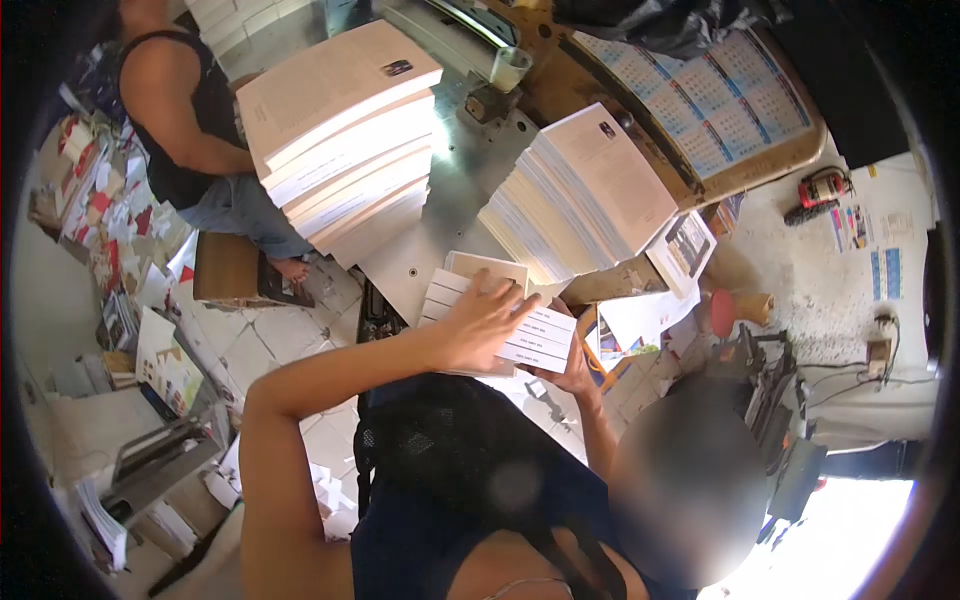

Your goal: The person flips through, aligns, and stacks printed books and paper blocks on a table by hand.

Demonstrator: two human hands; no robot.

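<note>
My left hand (482, 322) lies palm down across a row of thin white-spined books (445, 293), its fingers spread and slightly bent. Near its fingertips shows a pale cover (490, 266). My right hand (570, 368) is closed around the right end of a bundle of books (540, 338), whose white spines carry dark lines and small print. Part of the right fingers is hidden under the bundle. Just beyond my hands rises a leaning stack of books (580, 200) with a pinkish cover on top. A taller stack (340, 150) stands to the left on the metal table (400, 275).
A co-worker (190, 120) in a dark sleeveless top sits at far left beside heaped paper scraps (95, 200). A plastic cup (508, 70) and calendar sheet (700, 100) lie behind. A fire extinguisher (823, 187) is at right. A blurred round shape (690, 480) covers the lower right.
</note>
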